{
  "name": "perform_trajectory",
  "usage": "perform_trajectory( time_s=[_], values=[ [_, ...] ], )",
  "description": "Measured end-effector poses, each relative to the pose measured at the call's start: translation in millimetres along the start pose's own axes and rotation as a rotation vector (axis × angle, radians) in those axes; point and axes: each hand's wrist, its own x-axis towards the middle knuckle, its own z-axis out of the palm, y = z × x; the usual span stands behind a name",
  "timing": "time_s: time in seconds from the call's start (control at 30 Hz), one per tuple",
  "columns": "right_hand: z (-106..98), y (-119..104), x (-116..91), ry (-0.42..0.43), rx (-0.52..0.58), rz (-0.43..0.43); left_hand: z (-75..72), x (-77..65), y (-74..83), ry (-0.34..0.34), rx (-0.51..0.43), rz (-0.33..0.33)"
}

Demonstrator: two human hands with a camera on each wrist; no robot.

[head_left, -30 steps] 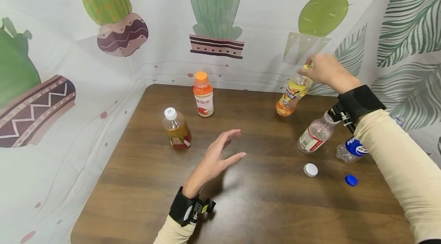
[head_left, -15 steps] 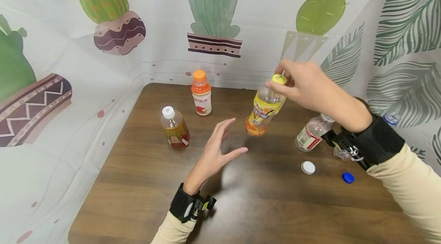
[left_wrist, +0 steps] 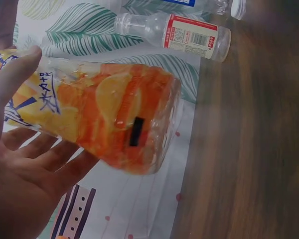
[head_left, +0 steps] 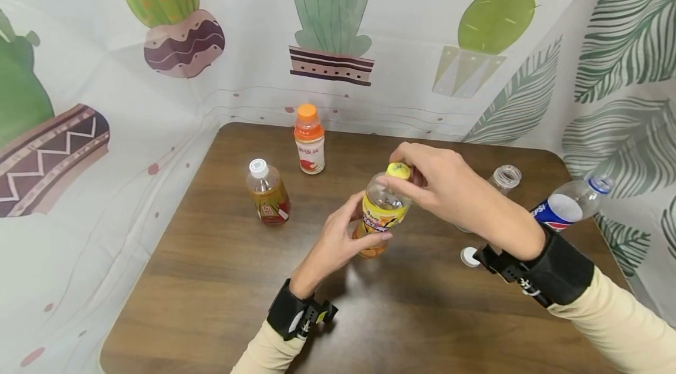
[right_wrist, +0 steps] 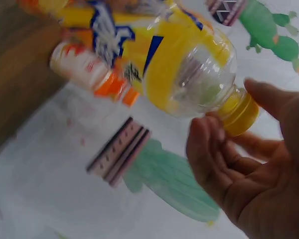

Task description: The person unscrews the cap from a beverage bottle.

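Observation:
A clear drink bottle (head_left: pixel 384 209) with a yellow, orange-printed label is held upright, slightly tilted, over the middle of the table. My right hand (head_left: pixel 443 183) holds it at the top, thumb and fingers about the yellow cap (head_left: pixel 398 171). In the right wrist view the thumb and fingertips lie at the cap and neck. Lower down, my left hand (head_left: pixel 337 236) has its thumb across the front of the label and its fingers behind. The left wrist view shows the bottle's orange lower part (left_wrist: pixel 122 114) sticking out past that hand.
On the brown table (head_left: pixel 211 297), an amber drink bottle (head_left: pixel 270 198) with a white cap and an orange-capped bottle (head_left: pixel 310 142) stand left. Right are an uncapped Pepsi bottle (head_left: pixel 567 206), an uncapped clear bottle (head_left: pixel 505 177) partly hidden by my arm, and a loose white cap (head_left: pixel 469 257).
My right hand has brought the yellow-capped bottle from the back right to the middle. The left hand, apart from it earlier, now lies around its label. The blue cap is now hidden behind my right arm.

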Motion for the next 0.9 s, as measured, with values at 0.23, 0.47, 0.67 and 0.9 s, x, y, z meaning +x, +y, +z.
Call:
perform_trajectory(
  time_s=[0.23, 0.47, 0.67, 0.9],
  values=[
    [6, -9, -6, 0.113, -0.212, 0.161, 1.2, -0.6, -0.5, 0.078, 0.162, 0.014],
    [17, -15, -8, 0.129, -0.218, 0.207, 4.5, -0.7, 0.3, 0.127, 0.300, 0.041],
    [22, -9, -10, 0.139, -0.086, 0.155, 0.6, -0.7, 2.1, 0.118, 0.328, 0.093],
    [23, -1, -15, 0.165, -0.022, -0.009, -3.9, -1.9, 7.1, 0.064, 0.263, 0.060]
  ],
)
